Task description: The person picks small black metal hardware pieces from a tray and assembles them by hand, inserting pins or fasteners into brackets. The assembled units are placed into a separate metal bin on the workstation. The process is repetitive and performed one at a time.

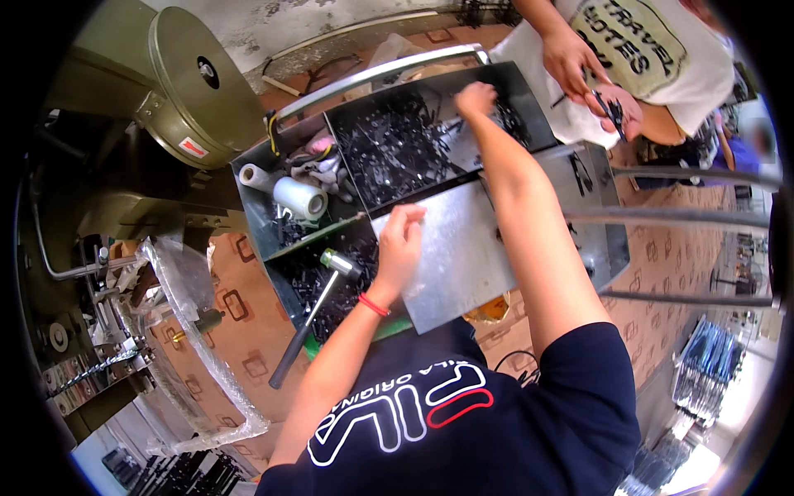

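My right hand [476,100] reaches to the far side of a dark metal tray, its fingers curled down among small black parts [397,145] heaped in the large compartment. What it pinches, if anything, is hidden. At the left edge of a bare grey metal sheet [463,240], my left hand [401,246] is closed with its fingertips together; I cannot make out anything in them. A red band circles that wrist. Left of it, a hammer [327,285] with a green-and-black head and dark handle lies across another compartment of black parts.
Two white rolls [299,198] and gloves [321,169] sit in the tray's left compartment. At the far right a co-worker's hands [591,78] hold several black pieces. An olive machine [194,91] stands at the left, above a plastic-wrapped frame [198,339]. Metal bars [678,217] extend at the right.
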The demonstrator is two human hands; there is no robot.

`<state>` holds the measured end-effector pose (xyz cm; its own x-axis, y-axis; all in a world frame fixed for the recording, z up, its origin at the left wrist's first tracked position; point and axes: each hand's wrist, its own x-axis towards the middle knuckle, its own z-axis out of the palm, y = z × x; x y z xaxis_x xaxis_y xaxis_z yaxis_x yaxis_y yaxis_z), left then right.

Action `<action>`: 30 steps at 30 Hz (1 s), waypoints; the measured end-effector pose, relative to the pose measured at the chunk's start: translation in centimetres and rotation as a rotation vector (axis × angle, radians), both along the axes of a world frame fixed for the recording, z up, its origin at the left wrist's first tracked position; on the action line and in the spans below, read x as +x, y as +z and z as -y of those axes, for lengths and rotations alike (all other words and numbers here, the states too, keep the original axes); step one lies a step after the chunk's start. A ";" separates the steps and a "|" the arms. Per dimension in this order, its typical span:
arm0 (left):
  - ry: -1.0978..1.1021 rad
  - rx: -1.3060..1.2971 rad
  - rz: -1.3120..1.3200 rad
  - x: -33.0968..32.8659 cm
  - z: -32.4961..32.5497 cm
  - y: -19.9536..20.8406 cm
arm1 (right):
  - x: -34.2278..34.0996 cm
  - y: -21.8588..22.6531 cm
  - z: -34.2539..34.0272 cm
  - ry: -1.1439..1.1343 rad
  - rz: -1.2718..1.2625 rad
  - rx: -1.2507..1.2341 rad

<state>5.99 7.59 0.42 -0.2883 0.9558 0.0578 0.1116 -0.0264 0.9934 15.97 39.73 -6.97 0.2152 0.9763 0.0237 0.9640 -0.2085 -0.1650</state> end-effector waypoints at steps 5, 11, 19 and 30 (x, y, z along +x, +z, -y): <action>-0.009 0.060 -0.009 -0.2 -0.1 0.4 | 5.4 -1.4 -2.7 0.216 0.188 -0.034; -0.023 0.048 -0.027 -0.4 -0.3 0.5 | 6.1 -2.4 -2.5 0.119 0.263 -0.124; -0.008 0.075 -0.019 -0.4 -0.2 0.4 | 5.5 0.6 -1.2 0.087 0.033 -0.201; -0.019 0.102 0.045 -0.3 -0.2 0.0 | -0.8 8.6 7.4 -0.691 -0.736 0.222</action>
